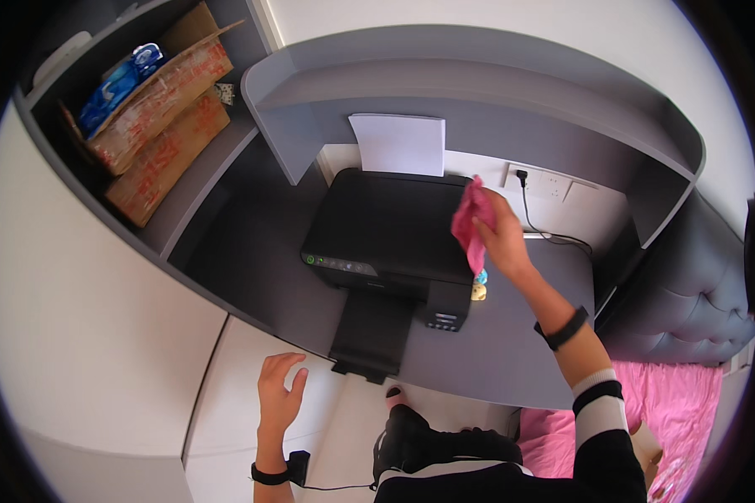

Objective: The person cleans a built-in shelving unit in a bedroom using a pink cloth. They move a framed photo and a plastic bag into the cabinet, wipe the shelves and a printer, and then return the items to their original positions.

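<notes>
My right hand (503,236) grips a crumpled pink cloth (473,220) at the right edge of a black inkjet printer (390,220). I cannot tell whether the cloth touches the lid. My left hand (280,386) hangs free in front of the desk's edge, thumb and fingers apart, holding nothing. The printer stands on the grey desk (503,358), with its control panel (340,264) lit and its output tray (374,336) extended over the front edge. A stack of white paper (402,144) stands upright in the rear feed.
Small figurines (479,291) sit close to the printer's right side. A black power plug (521,176) is in the wall socket, its cord trailing onto the desk. A grey shelf (465,78) overhangs the back. Open cardboard boxes (163,94) occupy the left shelf; a pink bedspread (673,402) lies right.
</notes>
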Tool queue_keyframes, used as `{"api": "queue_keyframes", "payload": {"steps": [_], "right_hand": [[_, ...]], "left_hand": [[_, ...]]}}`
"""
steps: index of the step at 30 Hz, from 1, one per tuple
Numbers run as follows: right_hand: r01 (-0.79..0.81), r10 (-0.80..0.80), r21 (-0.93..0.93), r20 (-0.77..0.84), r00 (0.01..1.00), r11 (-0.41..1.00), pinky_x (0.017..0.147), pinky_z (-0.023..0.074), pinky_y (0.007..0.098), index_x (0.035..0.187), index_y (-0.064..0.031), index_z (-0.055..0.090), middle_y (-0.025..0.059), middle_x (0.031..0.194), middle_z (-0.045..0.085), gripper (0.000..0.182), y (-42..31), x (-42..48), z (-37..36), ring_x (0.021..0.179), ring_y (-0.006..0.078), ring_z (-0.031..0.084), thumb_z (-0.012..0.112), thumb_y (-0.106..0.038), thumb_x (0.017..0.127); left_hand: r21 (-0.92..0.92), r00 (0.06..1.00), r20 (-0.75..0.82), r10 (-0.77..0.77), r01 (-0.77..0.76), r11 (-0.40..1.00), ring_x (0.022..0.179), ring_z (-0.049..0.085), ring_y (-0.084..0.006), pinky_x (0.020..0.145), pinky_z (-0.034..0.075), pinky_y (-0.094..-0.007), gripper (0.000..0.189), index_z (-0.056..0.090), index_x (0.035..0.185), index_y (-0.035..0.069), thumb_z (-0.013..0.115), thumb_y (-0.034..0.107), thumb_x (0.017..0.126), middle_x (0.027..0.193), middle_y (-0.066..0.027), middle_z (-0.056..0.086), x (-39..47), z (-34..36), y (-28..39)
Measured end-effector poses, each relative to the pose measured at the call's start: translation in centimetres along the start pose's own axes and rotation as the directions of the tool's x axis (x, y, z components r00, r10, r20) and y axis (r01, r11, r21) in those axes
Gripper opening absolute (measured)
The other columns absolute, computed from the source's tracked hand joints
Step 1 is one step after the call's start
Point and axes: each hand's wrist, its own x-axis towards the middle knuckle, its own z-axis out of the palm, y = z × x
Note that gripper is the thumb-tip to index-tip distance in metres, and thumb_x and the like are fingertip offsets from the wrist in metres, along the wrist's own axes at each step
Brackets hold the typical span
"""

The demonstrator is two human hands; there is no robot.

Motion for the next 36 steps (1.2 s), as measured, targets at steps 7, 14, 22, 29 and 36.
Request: {"api": "queue_keyframes", "payload": {"steps": [7, 14, 22, 29, 36], "right_hand": [[0.078, 0.156, -0.631, 0.306, 0.939, 0.772, 0.108, 0.0263, 0.0439, 0.139, -0.0113, 0.035, 0.0238, 0.142, 0.031, 0.06, 4.3, 1.0, 9.8, 0.128, 0.0413, 0.034, 0.049, -0.041, 0.089], [0.178, -0.024, -0.487, 0.305, 0.952, 0.855, 0.093, 0.0419, 0.0448, 0.121, -0.0074, 0.05, 0.0211, 0.122, 0.048, 0.042, -5.0, 0.8, 20.5, 0.116, 0.0379, 0.045, 0.058, -0.024, 0.083], [0.405, -0.166, -0.37, 0.533, 0.83, 0.836, 0.101, 0.0374, 0.0427, 0.127, -0.0152, 0.051, 0.0197, 0.131, 0.044, 0.052, -9.8, 0.9, 29.1, 0.123, 0.036, 0.041, 0.06, -0.014, 0.076], [0.238, -0.039, -0.285, 0.564, 0.825, 0.928, 0.089, 0.048, 0.0389, 0.127, -0.0165, 0.051, 0.0124, 0.129, 0.045, 0.064, -4.6, -3.8, 12.5, 0.123, 0.0311, 0.043, 0.064, -0.002, 0.066], [0.093, 0.433, -0.758, 0.464, 0.773, 0.646, 0.079, 0.0508, 0.036, 0.11, -0.0118, 0.064, 0.0127, 0.113, 0.062, 0.038, 0.7, -7.3, -5.5, 0.098, 0.0294, 0.061, 0.051, 0.0, 0.077]], "left_hand": [[-0.157, 0.992, 0.13, -0.004, 0.024, 0.987, 0.088, 0.058, -0.0287, 0.078, 0.046, -0.0356, 0.017, 0.064, 0.096, 0.002, 0.062, 0.004, 0.079, 0.093, -0.0115, 0.065, 4.8, 0.8, -7.1], [-0.242, 0.971, 0.238, -0.023, 0.082, 0.967, 0.085, 0.059, -0.0262, 0.078, 0.045, -0.0338, 0.016, 0.064, 0.096, 0.002, 0.06, 0.004, 0.081, 0.088, -0.0106, 0.066, 6.9, 1.5, -10.3], [-0.191, 0.98, 0.191, -0.057, 0.094, 0.977, 0.084, 0.059, -0.0265, 0.078, 0.046, -0.0349, 0.014, 0.063, 0.095, 0.0, 0.059, 0.004, 0.083, 0.087, -0.0104, 0.066, 8.6, 1.3, -10.2], [-0.167, 0.985, 0.139, -0.104, 0.126, 0.978, 0.084, 0.059, -0.0249, 0.079, 0.046, -0.0341, 0.014, 0.063, 0.096, 0.0, 0.058, 0.004, 0.084, 0.086, -0.0102, 0.065, 7.5, 1.7, -10.5], [-0.168, 0.98, 0.166, -0.112, 0.139, 0.976, 0.082, 0.059, -0.0232, 0.077, 0.045, -0.0328, 0.014, 0.063, 0.097, 0.0, 0.058, 0.004, 0.084, 0.084, -0.0097, 0.065, 7.3, 2.6, -8.8]]}}
